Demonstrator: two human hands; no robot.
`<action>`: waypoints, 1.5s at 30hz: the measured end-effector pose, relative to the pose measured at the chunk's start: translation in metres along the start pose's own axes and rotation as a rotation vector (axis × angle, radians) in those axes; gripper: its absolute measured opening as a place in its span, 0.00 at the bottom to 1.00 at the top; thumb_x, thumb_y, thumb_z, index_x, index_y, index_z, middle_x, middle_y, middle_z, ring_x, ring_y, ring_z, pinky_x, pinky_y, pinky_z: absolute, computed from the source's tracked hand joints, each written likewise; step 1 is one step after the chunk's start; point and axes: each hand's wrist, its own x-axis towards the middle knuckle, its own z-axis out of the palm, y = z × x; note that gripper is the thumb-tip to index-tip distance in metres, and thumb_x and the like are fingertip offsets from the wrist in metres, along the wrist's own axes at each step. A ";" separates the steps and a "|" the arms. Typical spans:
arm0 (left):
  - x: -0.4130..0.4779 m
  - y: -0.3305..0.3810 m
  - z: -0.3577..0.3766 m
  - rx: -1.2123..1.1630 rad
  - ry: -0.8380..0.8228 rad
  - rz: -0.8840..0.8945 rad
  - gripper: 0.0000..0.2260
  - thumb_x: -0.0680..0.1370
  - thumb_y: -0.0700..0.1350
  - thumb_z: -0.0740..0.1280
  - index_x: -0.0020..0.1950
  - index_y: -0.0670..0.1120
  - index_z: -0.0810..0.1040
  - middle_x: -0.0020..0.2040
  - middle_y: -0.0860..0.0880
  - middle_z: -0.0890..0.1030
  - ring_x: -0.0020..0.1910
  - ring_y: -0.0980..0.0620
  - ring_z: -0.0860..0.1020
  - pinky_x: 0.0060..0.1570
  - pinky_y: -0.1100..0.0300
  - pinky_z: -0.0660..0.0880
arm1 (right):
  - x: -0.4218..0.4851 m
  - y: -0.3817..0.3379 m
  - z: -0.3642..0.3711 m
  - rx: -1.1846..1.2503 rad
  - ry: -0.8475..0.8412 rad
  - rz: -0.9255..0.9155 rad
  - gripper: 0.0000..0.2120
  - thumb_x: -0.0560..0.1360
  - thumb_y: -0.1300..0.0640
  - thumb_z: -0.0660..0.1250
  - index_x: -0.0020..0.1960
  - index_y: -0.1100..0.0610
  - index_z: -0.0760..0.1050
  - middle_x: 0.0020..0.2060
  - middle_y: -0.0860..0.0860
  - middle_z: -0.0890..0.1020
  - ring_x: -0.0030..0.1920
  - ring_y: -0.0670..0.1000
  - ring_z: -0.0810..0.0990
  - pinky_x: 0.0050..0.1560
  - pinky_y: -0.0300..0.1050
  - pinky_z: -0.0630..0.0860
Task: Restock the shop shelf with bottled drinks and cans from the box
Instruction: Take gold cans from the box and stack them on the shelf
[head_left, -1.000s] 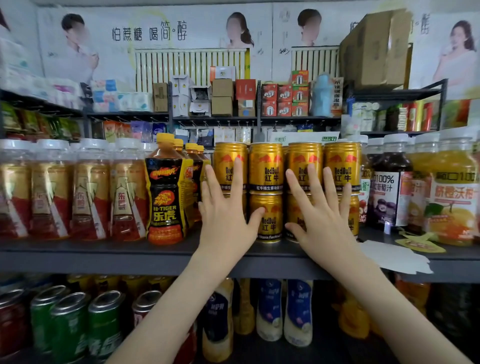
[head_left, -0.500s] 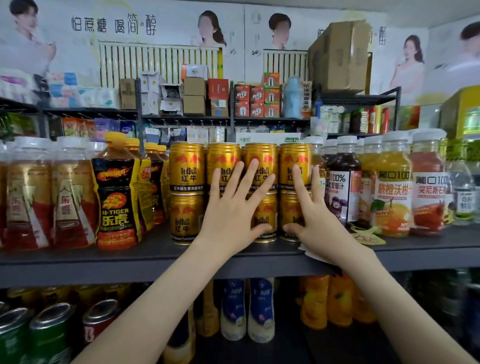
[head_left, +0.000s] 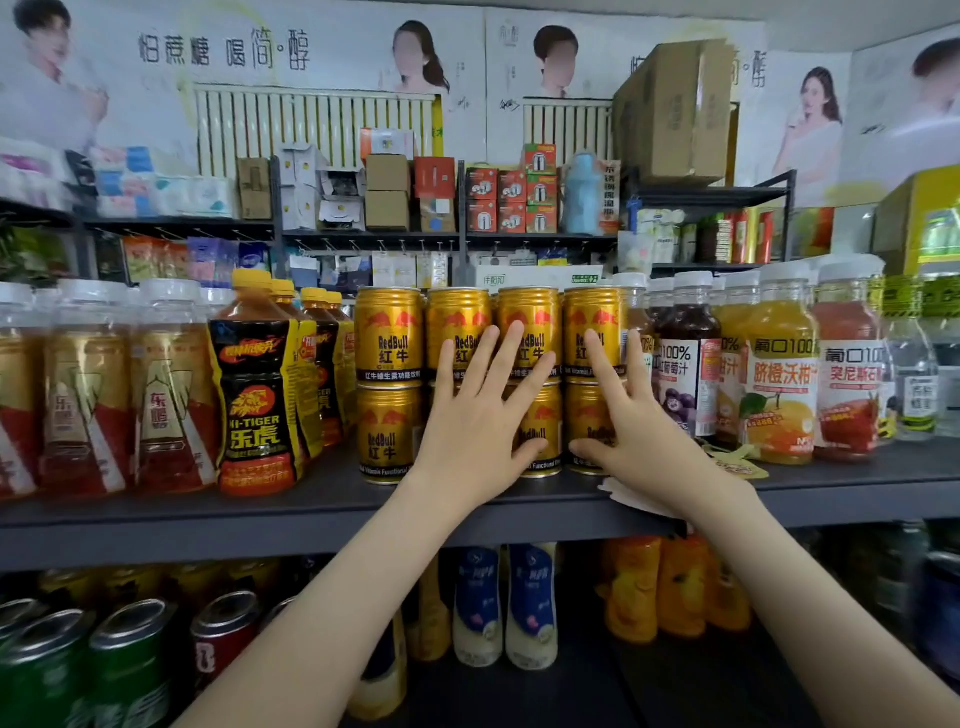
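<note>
Gold Red Bull cans (head_left: 388, 338) stand two high in a row on the dark grey shelf (head_left: 322, 514). My left hand (head_left: 480, 415) lies flat against the middle cans, fingers straight and spread. My right hand (head_left: 631, 426) presses flat on the rightmost stack of cans, thumb low near the shelf board. Neither hand holds anything. Hi-Tiger bottles (head_left: 257, 384) with yellow caps stand just left of the cans. Juice bottles (head_left: 779, 364) with white caps stand to the right.
Clear bottles with gold labels (head_left: 88, 389) fill the shelf's left end. A white paper tag (head_left: 631, 493) lies at the shelf edge under my right wrist. Below are green and red cans (head_left: 130, 654) and white-and-blue bottles (head_left: 530, 608). Boxes (head_left: 675, 109) sit on a rear rack.
The view has swung right, so the cans sit further left in frame. Both hands stay flat on the can stacks, now over the middle and right columns.
</note>
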 end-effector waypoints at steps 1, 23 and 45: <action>-0.001 0.001 -0.001 -0.027 0.015 0.000 0.36 0.72 0.60 0.69 0.76 0.50 0.62 0.77 0.40 0.59 0.75 0.38 0.58 0.70 0.36 0.53 | 0.000 -0.001 -0.002 -0.023 0.012 0.012 0.50 0.75 0.53 0.69 0.71 0.32 0.30 0.73 0.45 0.28 0.74 0.63 0.58 0.68 0.60 0.66; -0.171 -0.127 -0.116 0.000 -0.001 -0.369 0.24 0.73 0.37 0.70 0.69 0.43 0.73 0.66 0.35 0.73 0.62 0.36 0.74 0.60 0.44 0.73 | -0.043 -0.189 0.097 0.385 0.091 -0.284 0.32 0.78 0.58 0.64 0.77 0.51 0.53 0.71 0.49 0.62 0.69 0.46 0.63 0.61 0.31 0.58; -0.168 -0.274 -0.040 -0.023 0.002 -0.127 0.44 0.66 0.62 0.74 0.77 0.52 0.61 0.76 0.39 0.61 0.75 0.39 0.59 0.68 0.37 0.52 | 0.037 -0.281 0.169 0.130 0.334 0.149 0.51 0.72 0.51 0.72 0.76 0.47 0.34 0.61 0.61 0.68 0.61 0.61 0.70 0.57 0.57 0.71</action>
